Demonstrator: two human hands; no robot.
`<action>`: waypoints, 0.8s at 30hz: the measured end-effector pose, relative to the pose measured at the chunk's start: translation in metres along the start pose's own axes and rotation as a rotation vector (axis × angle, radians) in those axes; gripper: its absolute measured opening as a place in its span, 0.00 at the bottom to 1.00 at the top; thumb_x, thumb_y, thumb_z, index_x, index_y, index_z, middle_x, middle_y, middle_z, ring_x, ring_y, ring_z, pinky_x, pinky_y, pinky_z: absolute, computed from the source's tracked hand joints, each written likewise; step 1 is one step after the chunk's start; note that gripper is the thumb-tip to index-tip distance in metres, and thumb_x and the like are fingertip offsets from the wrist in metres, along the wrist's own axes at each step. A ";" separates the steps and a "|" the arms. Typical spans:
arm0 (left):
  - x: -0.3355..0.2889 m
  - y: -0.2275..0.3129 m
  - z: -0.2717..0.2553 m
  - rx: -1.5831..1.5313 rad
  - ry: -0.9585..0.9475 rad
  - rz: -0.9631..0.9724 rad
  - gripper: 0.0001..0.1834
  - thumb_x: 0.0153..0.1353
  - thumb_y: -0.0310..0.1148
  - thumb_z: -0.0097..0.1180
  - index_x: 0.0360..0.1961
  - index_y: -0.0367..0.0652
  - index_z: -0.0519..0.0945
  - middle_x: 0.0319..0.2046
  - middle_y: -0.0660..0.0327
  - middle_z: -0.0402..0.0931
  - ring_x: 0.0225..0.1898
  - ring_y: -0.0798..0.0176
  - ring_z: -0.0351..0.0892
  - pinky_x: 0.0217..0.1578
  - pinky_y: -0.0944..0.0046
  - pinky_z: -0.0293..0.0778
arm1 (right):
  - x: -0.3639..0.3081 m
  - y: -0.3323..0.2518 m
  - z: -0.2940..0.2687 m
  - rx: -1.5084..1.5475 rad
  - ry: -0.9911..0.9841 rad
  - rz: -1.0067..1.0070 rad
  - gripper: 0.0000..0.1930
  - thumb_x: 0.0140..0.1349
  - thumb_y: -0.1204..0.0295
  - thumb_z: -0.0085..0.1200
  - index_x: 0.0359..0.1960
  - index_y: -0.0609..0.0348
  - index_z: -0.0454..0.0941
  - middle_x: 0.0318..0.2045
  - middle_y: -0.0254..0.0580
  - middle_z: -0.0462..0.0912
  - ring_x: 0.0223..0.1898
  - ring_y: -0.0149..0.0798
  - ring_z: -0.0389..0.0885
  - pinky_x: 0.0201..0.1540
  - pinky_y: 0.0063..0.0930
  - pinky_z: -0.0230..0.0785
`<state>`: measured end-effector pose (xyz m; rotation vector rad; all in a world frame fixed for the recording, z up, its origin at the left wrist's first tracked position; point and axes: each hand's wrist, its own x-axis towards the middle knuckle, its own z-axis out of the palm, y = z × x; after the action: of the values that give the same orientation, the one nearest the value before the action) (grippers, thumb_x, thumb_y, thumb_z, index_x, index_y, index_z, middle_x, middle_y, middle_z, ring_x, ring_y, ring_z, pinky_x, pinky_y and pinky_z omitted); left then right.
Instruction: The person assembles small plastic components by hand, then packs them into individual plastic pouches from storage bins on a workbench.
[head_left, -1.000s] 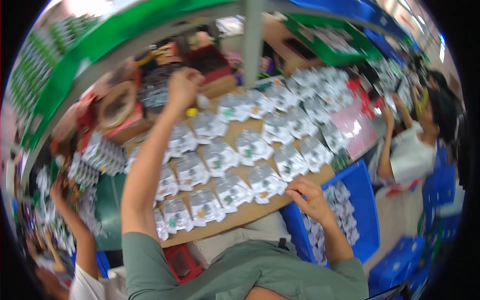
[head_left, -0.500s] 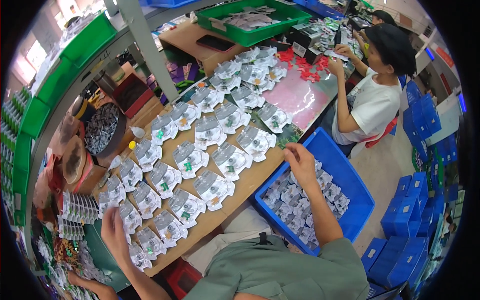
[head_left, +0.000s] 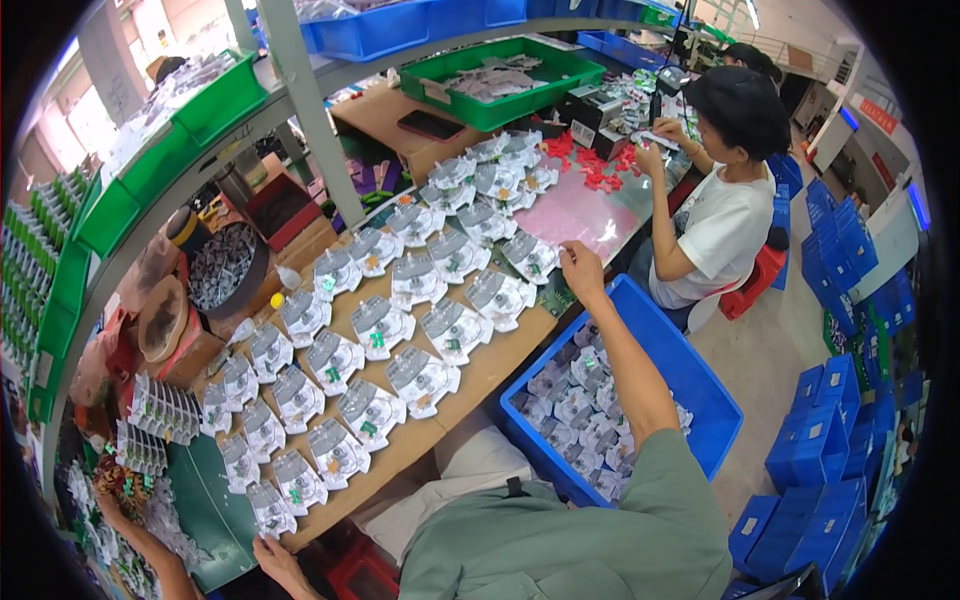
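Packs (head_left: 382,326) already lay in rows on the board (head_left: 532,328), others in the bin (head_left: 700,362). The right hand (head_left: 583,274) was at one pack's corner, the left hand (head_left: 283,563) by the board's edge; whether fingers gripped, I couldn't tell.

Floor: you have a pale floor (head_left: 740,400) running down the right side of the frame.
Windows: your upper left shows bright windows (head_left: 85,95), with a grey pillar (head_left: 112,65) beside them.
Lights: blue-glowing strips (head_left: 917,206) stand near your right edge; a white tube light (head_left: 752,14) shines at upper right.
Desk: your board-topped desk (head_left: 490,353) slants across the middle.
Upright: a grey metal post (head_left: 312,120) rises at upper left.
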<state>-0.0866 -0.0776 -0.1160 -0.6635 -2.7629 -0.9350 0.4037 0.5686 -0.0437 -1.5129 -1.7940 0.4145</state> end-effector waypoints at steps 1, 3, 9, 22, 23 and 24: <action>0.001 0.006 -0.009 -0.064 -0.069 -0.139 0.18 0.69 0.35 0.46 0.55 0.35 0.72 0.27 0.60 0.72 0.17 0.71 0.64 0.15 0.69 0.62 | 0.000 0.005 0.005 0.055 0.051 -0.037 0.12 0.60 0.66 0.51 0.38 0.60 0.82 0.31 0.53 0.84 0.36 0.54 0.84 0.42 0.43 0.74; 0.003 0.008 -0.022 -0.115 -0.154 -0.294 0.18 0.67 0.31 0.48 0.55 0.37 0.72 0.31 0.60 0.74 0.22 0.71 0.70 0.18 0.70 0.67 | 0.015 0.015 0.003 -0.005 0.048 -0.025 0.12 0.60 0.67 0.51 0.38 0.59 0.82 0.31 0.53 0.84 0.36 0.54 0.84 0.42 0.43 0.75; -0.012 0.096 -0.059 -0.082 -0.025 -0.367 0.16 0.62 0.33 0.52 0.44 0.30 0.78 0.35 0.40 0.79 0.32 0.42 0.78 0.34 0.54 0.75 | 0.110 0.078 -0.037 -0.248 0.256 0.004 0.11 0.59 0.69 0.51 0.35 0.61 0.83 0.32 0.57 0.83 0.37 0.59 0.82 0.43 0.48 0.73; 0.027 0.275 -0.072 -0.649 -0.193 -0.331 0.24 0.65 0.31 0.50 0.61 0.35 0.63 0.45 0.50 0.73 0.37 0.57 0.77 0.37 0.63 0.76 | 0.254 0.078 0.030 -0.298 0.304 0.006 0.11 0.59 0.71 0.50 0.37 0.64 0.82 0.34 0.62 0.82 0.40 0.61 0.81 0.46 0.50 0.72; 0.034 0.299 -0.059 -0.596 -0.359 -0.254 0.27 0.69 0.34 0.45 0.66 0.39 0.55 0.52 0.50 0.68 0.43 0.57 0.74 0.42 0.62 0.75 | 0.248 0.069 0.028 -0.306 0.366 0.005 0.12 0.59 0.71 0.49 0.37 0.66 0.81 0.36 0.63 0.81 0.41 0.60 0.80 0.47 0.50 0.72; 0.039 0.326 -0.046 -0.539 -0.524 -0.179 0.31 0.72 0.36 0.40 0.72 0.42 0.47 0.60 0.51 0.64 0.48 0.58 0.71 0.47 0.61 0.73 | 0.236 0.056 0.026 -0.306 0.358 0.011 0.12 0.59 0.71 0.49 0.37 0.66 0.81 0.36 0.63 0.81 0.41 0.60 0.80 0.47 0.50 0.72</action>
<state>0.0266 0.1390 0.1078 -0.8433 -3.0534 -1.8123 0.4180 0.8108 -0.0210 -1.6799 -1.6128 -0.1299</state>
